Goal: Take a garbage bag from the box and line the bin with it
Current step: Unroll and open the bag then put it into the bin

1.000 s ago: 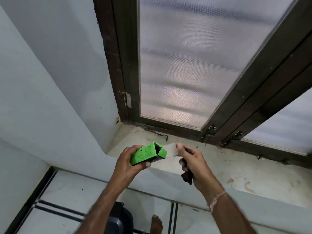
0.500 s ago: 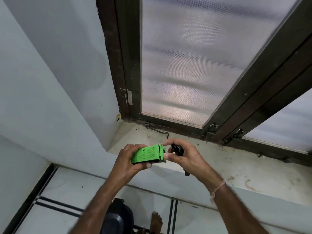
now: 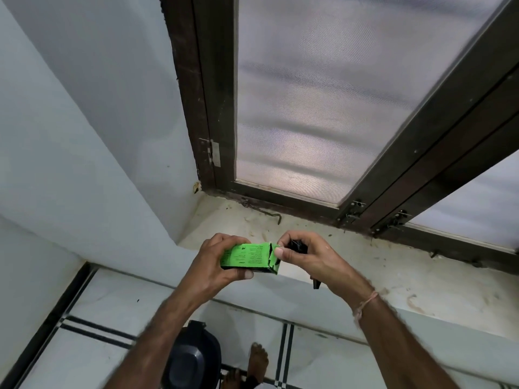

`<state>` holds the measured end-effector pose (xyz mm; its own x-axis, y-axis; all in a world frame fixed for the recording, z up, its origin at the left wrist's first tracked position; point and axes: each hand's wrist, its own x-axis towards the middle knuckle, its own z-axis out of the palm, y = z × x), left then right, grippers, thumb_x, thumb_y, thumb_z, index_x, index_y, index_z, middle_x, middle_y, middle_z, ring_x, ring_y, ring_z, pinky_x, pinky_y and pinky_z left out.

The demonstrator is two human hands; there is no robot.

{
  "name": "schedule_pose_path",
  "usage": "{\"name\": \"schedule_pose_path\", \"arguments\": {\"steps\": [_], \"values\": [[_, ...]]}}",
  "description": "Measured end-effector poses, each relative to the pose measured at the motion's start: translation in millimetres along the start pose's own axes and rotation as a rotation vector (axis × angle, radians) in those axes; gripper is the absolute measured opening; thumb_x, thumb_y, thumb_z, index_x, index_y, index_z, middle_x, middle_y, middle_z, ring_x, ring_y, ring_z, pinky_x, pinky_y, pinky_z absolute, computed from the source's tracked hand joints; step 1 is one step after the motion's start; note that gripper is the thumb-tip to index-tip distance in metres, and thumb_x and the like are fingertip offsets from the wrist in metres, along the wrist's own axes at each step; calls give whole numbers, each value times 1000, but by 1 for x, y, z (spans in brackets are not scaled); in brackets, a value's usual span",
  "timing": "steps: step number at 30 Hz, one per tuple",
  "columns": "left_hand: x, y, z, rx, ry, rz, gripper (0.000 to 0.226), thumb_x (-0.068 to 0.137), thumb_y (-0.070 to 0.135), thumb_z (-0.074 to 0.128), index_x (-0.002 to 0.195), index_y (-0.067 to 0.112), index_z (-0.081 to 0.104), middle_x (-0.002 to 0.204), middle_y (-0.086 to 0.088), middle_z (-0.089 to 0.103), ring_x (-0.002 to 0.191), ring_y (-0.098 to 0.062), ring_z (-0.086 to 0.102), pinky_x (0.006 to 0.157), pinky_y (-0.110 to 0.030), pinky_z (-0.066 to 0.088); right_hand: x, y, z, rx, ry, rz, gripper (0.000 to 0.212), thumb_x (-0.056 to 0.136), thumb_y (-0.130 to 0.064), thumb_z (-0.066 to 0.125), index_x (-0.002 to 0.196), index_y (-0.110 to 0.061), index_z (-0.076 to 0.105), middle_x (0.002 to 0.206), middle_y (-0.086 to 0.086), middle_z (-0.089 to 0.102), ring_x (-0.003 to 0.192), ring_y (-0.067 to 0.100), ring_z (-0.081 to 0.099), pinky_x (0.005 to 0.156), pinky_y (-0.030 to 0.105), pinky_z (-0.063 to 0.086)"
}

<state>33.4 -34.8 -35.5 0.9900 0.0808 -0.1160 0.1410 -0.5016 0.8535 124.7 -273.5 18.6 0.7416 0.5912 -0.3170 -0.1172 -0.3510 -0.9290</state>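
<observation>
One green box (image 3: 247,258), black print; crumpled black bag (image 3: 298,245) beside.

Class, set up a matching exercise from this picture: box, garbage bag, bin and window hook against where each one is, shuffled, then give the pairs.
1 box
2 garbage bag
3 bin
4 window hook

A on the floor
B in the right hand
C on the sill
D in the left hand

Pairs: 1-D, 2-B, 3-A, 4-C
</observation>
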Motion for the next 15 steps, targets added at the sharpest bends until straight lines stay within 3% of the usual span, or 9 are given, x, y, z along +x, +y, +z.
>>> {"name": "schedule_pose_path", "arguments": {"steps": [4,7,11,15], "values": [[0,0,0,18,1,-4,61,70,44,91,125,46,65,118,23,56,120,-11,51,92,-24,44,-1,1,3,-17,32,16,25,100,-31,70,93,-7,71,88,27,66,79,24,53,69,37,42],[1,1,1,11,-8,-7,61,68,47,90,124,44,66,118,21,57,119,-12,52,94,-29,47,0,1,5,-55,36,24,26,101,-33,68,94,-8,71,92,34,61,78,25,51,70,47,45],[0,1,1,-46,-22,-34,62,63,55,85,121,47,66,120,16,60,119,-14,55,99,-39,50,-1,2,2,-61,26,9,25,101,-33,67,94,-9,70,79,7,60,72,16,48,66,40,39],[1,0,1,-47,-64,-49,61,64,56,85,121,47,67,118,17,60,119,-14,55,96,-33,49,1,6,1,-150,13,-12,23,101,-30,68,95,-8,69,75,8,60,69,13,49,63,36,41]]}}
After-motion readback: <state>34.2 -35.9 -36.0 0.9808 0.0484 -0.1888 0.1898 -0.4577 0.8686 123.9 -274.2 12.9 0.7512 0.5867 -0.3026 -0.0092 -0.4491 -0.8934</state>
